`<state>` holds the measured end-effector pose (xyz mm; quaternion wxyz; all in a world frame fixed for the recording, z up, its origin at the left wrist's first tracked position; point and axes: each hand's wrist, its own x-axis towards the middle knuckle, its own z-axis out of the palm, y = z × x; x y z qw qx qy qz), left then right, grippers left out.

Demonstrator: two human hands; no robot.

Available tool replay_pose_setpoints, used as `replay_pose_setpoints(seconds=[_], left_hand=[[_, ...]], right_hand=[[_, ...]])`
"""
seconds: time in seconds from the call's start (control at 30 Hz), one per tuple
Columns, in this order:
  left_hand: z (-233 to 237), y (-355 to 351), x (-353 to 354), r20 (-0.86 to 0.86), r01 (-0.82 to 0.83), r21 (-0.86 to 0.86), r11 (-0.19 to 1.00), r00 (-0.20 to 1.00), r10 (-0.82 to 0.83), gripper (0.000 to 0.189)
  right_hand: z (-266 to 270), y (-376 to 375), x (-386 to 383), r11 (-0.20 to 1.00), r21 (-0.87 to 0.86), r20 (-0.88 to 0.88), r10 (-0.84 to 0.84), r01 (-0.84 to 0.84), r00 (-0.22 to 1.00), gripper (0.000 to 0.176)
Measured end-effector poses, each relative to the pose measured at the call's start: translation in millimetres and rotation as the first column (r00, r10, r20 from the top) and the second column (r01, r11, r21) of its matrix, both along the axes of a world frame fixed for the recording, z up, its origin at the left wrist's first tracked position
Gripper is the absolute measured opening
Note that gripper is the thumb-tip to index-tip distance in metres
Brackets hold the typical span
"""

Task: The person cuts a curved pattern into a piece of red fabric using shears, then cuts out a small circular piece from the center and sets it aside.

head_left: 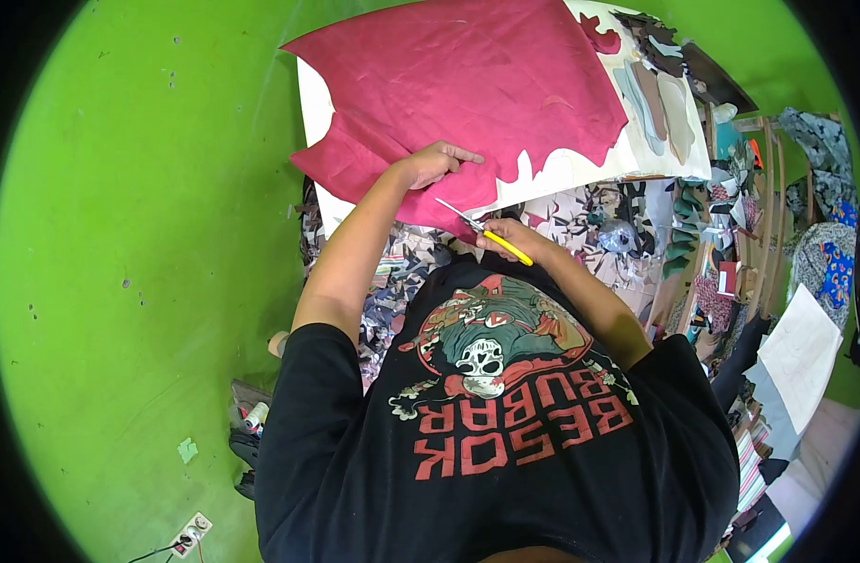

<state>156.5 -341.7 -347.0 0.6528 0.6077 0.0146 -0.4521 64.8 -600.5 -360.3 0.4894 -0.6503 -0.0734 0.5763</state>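
A large piece of dark pink leather-like material (468,80) with a ragged, cut-out near edge is spread over a white-topped table (590,174). My left hand (432,166) rests on it near that edge, index finger stretched out to the right and pressing on the surface. In my right hand (522,238) is a pair of scissors (508,247) with yellow handles. Their metal blades point up and left, overlapping the flap of pink material that hangs toward my body, just below my left hand.
Brown, grey and cream pieces (653,103) lie at the table's right end, beside dark scraps. Many small offcuts (571,225) cover the floor below. Cluttered wooden shelving (773,188) stands at the right, and a green wall (139,188) on the left.
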Motion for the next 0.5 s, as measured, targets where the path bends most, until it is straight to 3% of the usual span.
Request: replay_pose_setpoints(seconds=[0.07,0.17,0.2,0.27,0.3,0.37,0.5], left_hand=[[5,-5,-2,-0.008,-0.019,-0.005,1.000,1.000,0.019,0.054],[-25,-3,4,-0.031,-0.044,-0.051,0.998,0.999,0.042,0.054],[-36,-1,6,-0.044,-0.050,-0.089,0.995,0.998,0.046,0.054],[-25,-3,5,-0.055,-0.051,-0.078,0.996,0.997,0.047,0.054],[-19,-3,5,-0.065,-0.052,-0.066,0.996,0.997,0.048,0.053],[-11,-3,5,-0.059,-0.034,-0.052,0.998,0.998,0.030,0.053],[-17,-2,8,-0.065,-0.042,-0.089,0.995,0.997,0.036,0.052]], right_hand=[[-4,2,-3,0.989,0.145,0.176,-0.032,0.006,0.984,0.034],[18,6,5,0.995,0.027,0.213,0.085,-0.092,0.973,0.037],[4,7,3,0.995,0.027,0.212,0.084,-0.092,0.974,0.037],[-40,5,-3,0.979,0.194,0.345,-0.014,-0.056,0.938,0.040],[-26,6,0,0.979,0.194,0.345,-0.013,-0.058,0.938,0.040],[22,14,9,0.996,0.021,0.178,0.076,-0.081,0.981,0.052],[15,13,10,0.995,0.000,0.183,0.100,-0.101,0.978,0.055]])
